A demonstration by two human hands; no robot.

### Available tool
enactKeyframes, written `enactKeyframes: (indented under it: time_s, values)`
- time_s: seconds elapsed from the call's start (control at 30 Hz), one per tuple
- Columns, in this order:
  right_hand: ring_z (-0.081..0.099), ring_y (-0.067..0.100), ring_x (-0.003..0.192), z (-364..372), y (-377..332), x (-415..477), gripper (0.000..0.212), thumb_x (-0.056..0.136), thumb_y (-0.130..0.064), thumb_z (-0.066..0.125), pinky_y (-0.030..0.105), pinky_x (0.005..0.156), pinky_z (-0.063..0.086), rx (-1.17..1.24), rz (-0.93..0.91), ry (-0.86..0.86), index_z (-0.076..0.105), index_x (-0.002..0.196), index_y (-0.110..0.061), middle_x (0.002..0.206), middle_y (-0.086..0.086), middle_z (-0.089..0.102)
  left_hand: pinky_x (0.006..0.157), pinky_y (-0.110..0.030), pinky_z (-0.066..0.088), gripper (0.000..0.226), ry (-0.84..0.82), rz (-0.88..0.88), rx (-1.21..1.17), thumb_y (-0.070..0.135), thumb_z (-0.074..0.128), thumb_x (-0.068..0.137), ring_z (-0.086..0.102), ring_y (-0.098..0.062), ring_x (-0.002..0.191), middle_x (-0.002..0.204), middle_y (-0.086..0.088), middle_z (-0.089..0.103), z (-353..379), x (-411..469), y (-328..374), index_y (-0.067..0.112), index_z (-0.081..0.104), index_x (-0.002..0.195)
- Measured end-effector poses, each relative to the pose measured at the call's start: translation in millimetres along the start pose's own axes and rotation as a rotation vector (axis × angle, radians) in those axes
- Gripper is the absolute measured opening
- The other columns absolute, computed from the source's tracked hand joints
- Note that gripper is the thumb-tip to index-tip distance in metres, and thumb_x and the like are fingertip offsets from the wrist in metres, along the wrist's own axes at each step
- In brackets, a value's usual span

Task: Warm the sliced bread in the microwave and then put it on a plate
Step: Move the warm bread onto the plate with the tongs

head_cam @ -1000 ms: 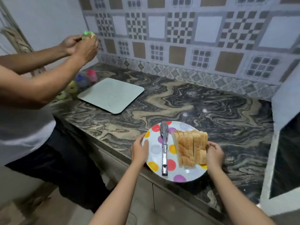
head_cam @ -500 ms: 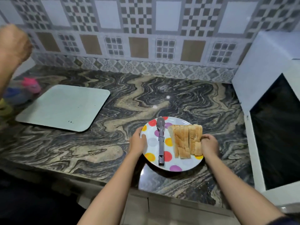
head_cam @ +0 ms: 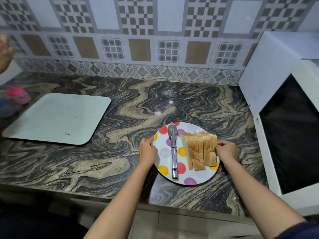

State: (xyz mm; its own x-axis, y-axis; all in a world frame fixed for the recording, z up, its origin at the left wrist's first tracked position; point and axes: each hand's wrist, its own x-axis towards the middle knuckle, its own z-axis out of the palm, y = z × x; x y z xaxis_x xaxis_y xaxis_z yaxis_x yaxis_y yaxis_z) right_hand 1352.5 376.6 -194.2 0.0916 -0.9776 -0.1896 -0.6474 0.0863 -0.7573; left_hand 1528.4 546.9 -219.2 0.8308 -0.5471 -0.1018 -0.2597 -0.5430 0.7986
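A white plate with coloured dots (head_cam: 165, 154) rests on the marble counter near its front edge. On it lies a row of sliced bread (head_cam: 198, 149) and, to the left of the bread, metal tongs (head_cam: 174, 152) pointing away from me. My left hand (head_cam: 146, 150) grips the plate's left rim. My right hand (head_cam: 227, 150) holds the right rim, fingers touching the end slice. A white microwave (head_cam: 269, 87) with a dark door (head_cam: 293, 135), shut, stands at the right.
A pale square board (head_cam: 57, 118) lies on the counter at the left. A pink-capped bottle (head_cam: 19, 95) stands beside it at the far left, and another person's hand (head_cam: 5, 50) shows at the left edge. A tiled wall (head_cam: 155, 40) runs behind.
My view has swung right and closer to the counter, bringing the microwave fully in. The other person has slid almost out at the left. Both hands stay on the plate.
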Motion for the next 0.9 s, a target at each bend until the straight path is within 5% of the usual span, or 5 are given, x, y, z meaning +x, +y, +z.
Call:
enactKeyframes:
  time_s: [0.2,0.5,0.7,0.8,0.9]
  values:
    - [0.062,0.029,0.102,-3.0,5.4,-0.7,0.023,0.084,-0.002,0.055,0.034,0.088,0.048,0.03,0.038,0.026,0.075,0.096,-0.005,0.108,0.011,0.071,0.064,-0.02,0.024,0.046,0.069,-0.027,-0.072,-0.011,0.038,0.082,0.046,-0.024,0.09,0.097,-0.011,0.046,4.3,-9.1,0.0,0.004,0.061,0.119]
    - [0.058,0.031,0.104,-20.3,24.0,-34.7,0.024,0.091,-0.014,0.051,0.04,0.087,0.049,-0.006,0.004,-0.151,0.067,0.108,-0.007,0.118,0.013,0.065,0.096,-0.034,0.042,0.057,0.051,-0.018,-0.166,-0.013,0.037,0.077,0.049,-0.028,0.117,0.128,-0.012,0.053,1.2,-42.9,-0.8,0.007,0.051,0.129]
    - [0.055,0.036,0.108,-47.9,31.9,-85.0,0.028,0.091,-0.005,0.044,0.04,0.088,0.046,-0.045,-0.022,-0.244,0.062,0.109,0.007,0.116,0.02,0.063,0.08,-0.036,0.043,0.04,0.005,-0.033,-0.169,-0.01,0.044,0.074,0.054,-0.035,0.106,0.112,-0.018,0.06,-2.4,-85.5,-2.1,0.005,0.057,0.109]
    - [0.058,0.029,0.095,-69.8,29.2,-120.0,0.026,0.089,-0.001,0.045,0.03,0.076,0.042,0.008,-0.145,-0.194,0.062,0.109,0.0,0.113,0.016,0.064,0.093,-0.037,0.041,0.048,0.008,-0.02,-0.156,-0.008,0.048,0.077,0.048,-0.034,0.12,0.127,-0.017,0.053,-6.1,-109.4,5.8,0.003,0.051,0.124]
    - [0.056,0.024,0.105,-105.3,19.3,-150.4,0.031,0.089,0.002,0.047,0.024,0.083,0.04,0.025,-0.483,-0.003,0.06,0.116,-0.004,0.116,0.011,0.061,0.104,-0.035,0.035,0.051,-0.009,0.059,-0.185,-0.004,0.045,0.085,0.043,-0.031,0.129,0.14,-0.016,0.046,-6.7,-129.0,37.8,0.002,0.041,0.136]
